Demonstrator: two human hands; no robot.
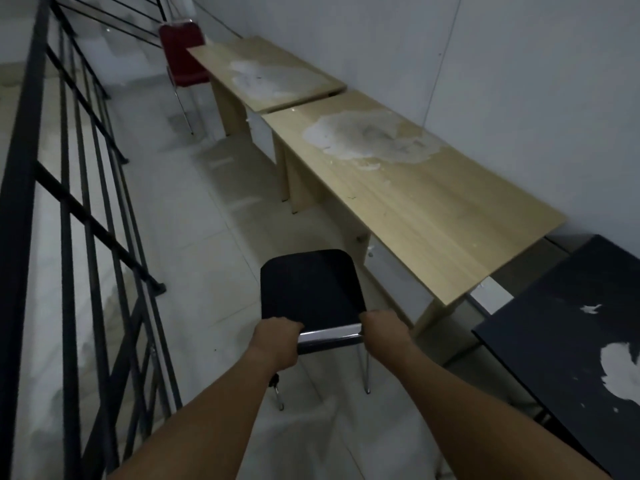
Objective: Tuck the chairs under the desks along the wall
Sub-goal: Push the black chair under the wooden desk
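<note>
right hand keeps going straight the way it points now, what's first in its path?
Likely nothing soon. The right hand, gripping the black chair, points along the aisle floor beside the near desk. Depth is unclear; the desk's leg may lie close.

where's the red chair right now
In the head view the red chair stands far up the aisle, upper left, at the far end of the farther wooden desk, beside the black railing, not tucked under.

A single head-worn wide-angle view looks forward and steeply down along a narrow floor (214,237). The wall (519,81) with its desks (415,202) runs up the right side, a black railing (69,202) up the left, and both forearms reach in close from the bottom edge.
</note>
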